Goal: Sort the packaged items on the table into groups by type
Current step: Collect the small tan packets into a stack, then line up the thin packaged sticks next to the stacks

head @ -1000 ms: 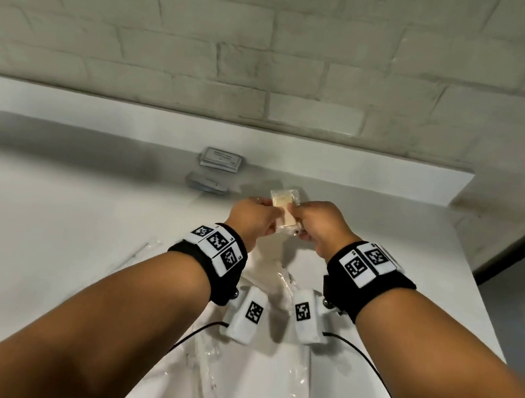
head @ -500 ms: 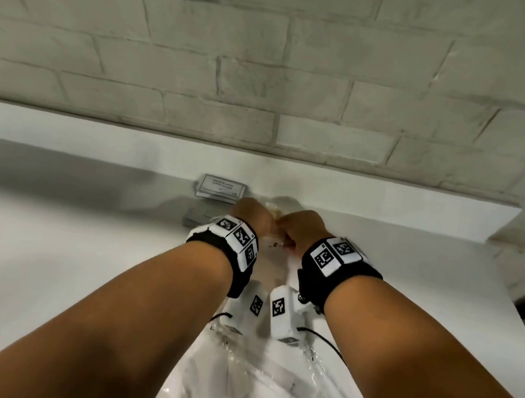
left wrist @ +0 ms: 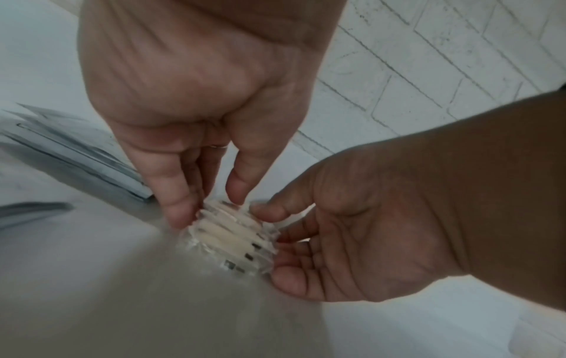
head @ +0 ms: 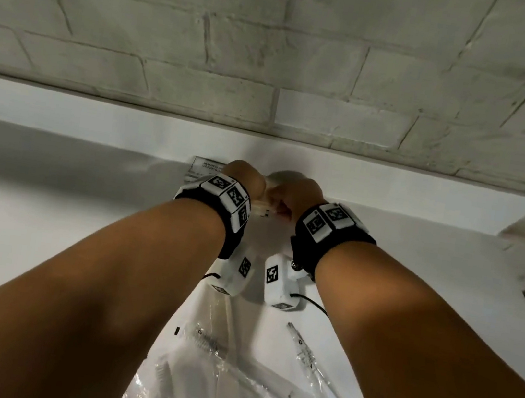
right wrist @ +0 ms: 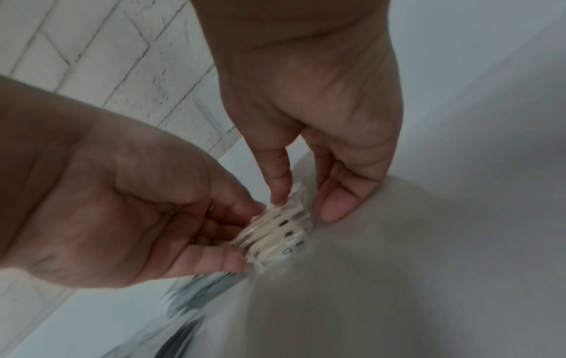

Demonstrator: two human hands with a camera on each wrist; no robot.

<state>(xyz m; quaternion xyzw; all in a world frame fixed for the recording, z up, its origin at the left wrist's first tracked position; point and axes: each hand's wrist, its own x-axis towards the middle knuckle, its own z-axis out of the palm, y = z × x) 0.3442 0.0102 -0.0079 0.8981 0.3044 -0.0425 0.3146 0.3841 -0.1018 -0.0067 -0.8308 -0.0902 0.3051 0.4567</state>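
A small stack of cream packets in clear wrap (left wrist: 233, 237) (right wrist: 278, 235) is held between both hands, low over the white table (head: 44, 234) near its far edge. My left hand (head: 243, 179) (left wrist: 196, 135) pinches the stack from above with thumb and fingers. My right hand (head: 296, 193) (right wrist: 318, 135) grips its other side with curled fingers. In the head view only a sliver of the stack (head: 261, 207) shows between the wrists. I cannot tell whether it touches the table.
Grey printed sachets (head: 206, 168) (left wrist: 76, 145) lie just left of the hands, by the wall's white ledge (head: 96, 116). Clear-wrapped toothbrushes (head: 229, 364) lie on the near part of the table between my forearms. The table's right edge (head: 516, 271) is close.
Both hands have carried the stack away from me toward the wall and lower, ending beside the grey sachets. Both hands have kept hold of the stack.
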